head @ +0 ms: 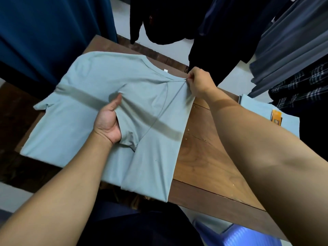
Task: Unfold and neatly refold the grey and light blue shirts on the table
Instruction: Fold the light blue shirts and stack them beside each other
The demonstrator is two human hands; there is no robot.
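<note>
A pale blue-grey shirt (85, 96) lies spread on the wooden tabletop (204, 157). It covers the left part, and its bottom end hangs a little over the near edge. The left hand (108, 119) grips a bunch of cloth in the middle of the shirt. Its thumb (117, 102) shows, but the other fingers are tucked under the cloth and cannot be seen. The right hand (198, 82) is at the far right corner of the shirt, near the neck. Its fingers (190, 79) are pressed together, pinching the edge and pulling it tight. A small white label (166, 70) sits at the neck. On the right side of the tabletop lies a folded light blue cloth (255, 107) with an orange tag (276, 117) on it. The right arm hides part of it, so its whole shape is hard to tell. Dark clothes (221, 32) hang behind the tabletop, cut off at the top. A blue plastic stool (236, 235) peeks in at the bottom right.
</note>
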